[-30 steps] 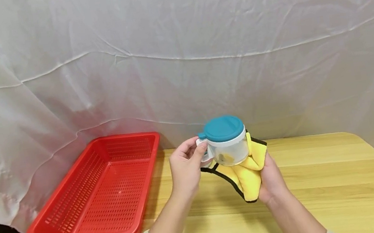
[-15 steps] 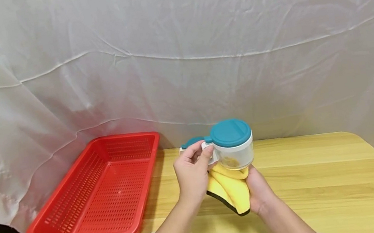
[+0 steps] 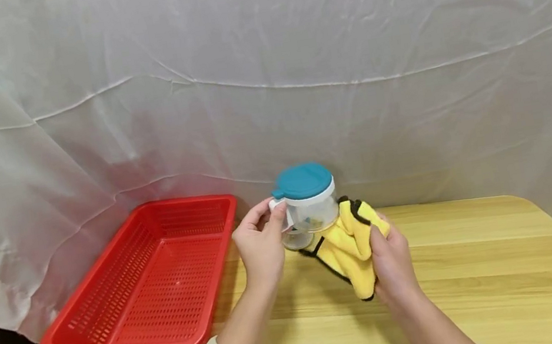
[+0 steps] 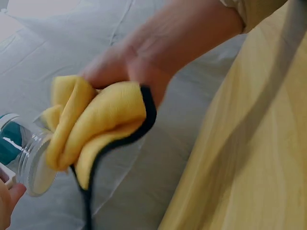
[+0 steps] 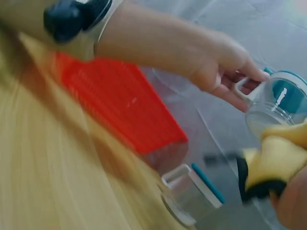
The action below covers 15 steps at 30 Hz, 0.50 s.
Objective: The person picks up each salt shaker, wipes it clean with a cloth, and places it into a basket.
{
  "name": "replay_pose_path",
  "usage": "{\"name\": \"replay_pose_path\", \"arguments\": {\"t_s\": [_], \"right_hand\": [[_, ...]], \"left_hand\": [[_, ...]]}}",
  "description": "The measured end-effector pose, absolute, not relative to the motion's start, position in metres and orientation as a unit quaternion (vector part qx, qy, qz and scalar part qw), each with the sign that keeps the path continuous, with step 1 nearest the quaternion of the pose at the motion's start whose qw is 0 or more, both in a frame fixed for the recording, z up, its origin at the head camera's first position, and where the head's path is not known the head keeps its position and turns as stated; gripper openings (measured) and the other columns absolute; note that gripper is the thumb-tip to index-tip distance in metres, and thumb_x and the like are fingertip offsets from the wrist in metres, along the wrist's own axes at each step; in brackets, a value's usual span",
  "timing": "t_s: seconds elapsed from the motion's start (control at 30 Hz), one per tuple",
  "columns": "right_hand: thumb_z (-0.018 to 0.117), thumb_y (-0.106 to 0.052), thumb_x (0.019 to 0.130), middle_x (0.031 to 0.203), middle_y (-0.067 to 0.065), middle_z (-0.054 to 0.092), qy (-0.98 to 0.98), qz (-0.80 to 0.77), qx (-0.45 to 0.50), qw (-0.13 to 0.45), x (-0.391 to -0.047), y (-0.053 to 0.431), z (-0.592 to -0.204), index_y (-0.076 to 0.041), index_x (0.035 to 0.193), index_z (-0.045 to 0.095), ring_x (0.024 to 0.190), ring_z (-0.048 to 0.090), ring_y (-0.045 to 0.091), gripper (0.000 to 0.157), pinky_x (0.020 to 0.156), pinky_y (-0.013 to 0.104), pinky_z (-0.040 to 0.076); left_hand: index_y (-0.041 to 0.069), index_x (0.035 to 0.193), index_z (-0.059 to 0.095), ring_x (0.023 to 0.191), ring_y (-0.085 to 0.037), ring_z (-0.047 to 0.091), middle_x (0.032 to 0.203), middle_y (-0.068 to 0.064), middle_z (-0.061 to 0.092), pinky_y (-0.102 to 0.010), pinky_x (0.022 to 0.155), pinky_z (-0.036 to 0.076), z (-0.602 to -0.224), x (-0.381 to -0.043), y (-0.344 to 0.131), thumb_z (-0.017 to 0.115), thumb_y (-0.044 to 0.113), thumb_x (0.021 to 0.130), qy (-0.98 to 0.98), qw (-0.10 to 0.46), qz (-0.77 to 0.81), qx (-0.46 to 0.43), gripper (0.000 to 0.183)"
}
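Observation:
My left hand (image 3: 261, 245) grips the white handle of a clear jar (image 3: 313, 214) with a teal lid, held above the table. A bunched yellow cloth (image 3: 354, 246) with black edging is in my right hand (image 3: 393, 258), thumb on top. The cloth lies against the jar's lower right side and underside. In the left wrist view the cloth (image 4: 96, 124) meets the base of the jar (image 4: 36, 163). Behind the held jar stands a second lidded jar (image 3: 298, 240), mostly hidden in the head view; its white handle and teal lid show in the right wrist view.
A red perforated basket (image 3: 175, 282) stands on the left of the wooden table (image 3: 482, 260). Pale grey fabric (image 3: 346, 66) hangs behind the table. The second jar stands between the basket and my right hand, near the table's back edge.
The held jar first shifted slightly right, then left and up with my left hand. My right hand and the cloth went from under the jar to its right side.

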State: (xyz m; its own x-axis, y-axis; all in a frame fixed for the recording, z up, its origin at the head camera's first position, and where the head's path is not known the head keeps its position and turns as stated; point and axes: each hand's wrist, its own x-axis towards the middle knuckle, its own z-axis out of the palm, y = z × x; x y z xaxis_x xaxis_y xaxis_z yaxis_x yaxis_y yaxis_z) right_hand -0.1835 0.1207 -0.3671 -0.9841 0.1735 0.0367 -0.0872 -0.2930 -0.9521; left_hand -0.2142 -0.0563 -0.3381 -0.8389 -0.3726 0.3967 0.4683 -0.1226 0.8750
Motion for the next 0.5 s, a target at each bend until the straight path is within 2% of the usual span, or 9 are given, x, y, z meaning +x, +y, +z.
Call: {"name": "replay_pose_path", "arguments": {"t_s": [0.13, 0.37, 0.5], "right_hand": [[0.064, -0.025, 0.096, 0.107, 0.006, 0.060, -0.664, 0.724, -0.058, 0.177, -0.183, 0.123, -0.363, -0.021, 0.129, 0.059, 0.082, 0.068, 0.013, 0.034, 0.068, 0.028, 0.060], [0.066, -0.027, 0.095, 0.102, 0.005, 0.058, -0.710, 0.666, -0.039, 0.227, -0.183, 0.131, -0.360, -0.022, 0.128, 0.061, 0.080, 0.065, 0.015, 0.034, 0.064, 0.026, 0.059], [0.066, -0.024, 0.095, 0.100, 0.003, 0.058, -0.729, 0.637, -0.035, 0.249, -0.184, 0.138, -0.360, -0.021, 0.129, 0.061, 0.080, 0.061, 0.014, 0.035, 0.062, 0.024, 0.058]], "left_hand": [[0.003, 0.106, 0.074, 0.078, -0.014, 0.064, 0.089, -0.014, 0.070, -0.028, 0.065, 0.061, -0.336, -0.211, -0.054, 0.079, 0.014, 0.084, -0.634, 0.269, -0.723, -0.055, 0.025], [0.000, 0.106, 0.073, 0.078, -0.015, 0.067, 0.091, -0.015, 0.072, -0.032, 0.065, 0.061, -0.330, -0.212, -0.056, 0.077, 0.010, 0.084, -0.629, 0.220, -0.742, -0.075, 0.024], [-0.003, 0.107, 0.072, 0.077, -0.014, 0.068, 0.088, -0.010, 0.071, -0.035, 0.066, 0.062, -0.331, -0.215, -0.057, 0.077, 0.007, 0.085, -0.617, 0.185, -0.760, -0.082, 0.025]]}}
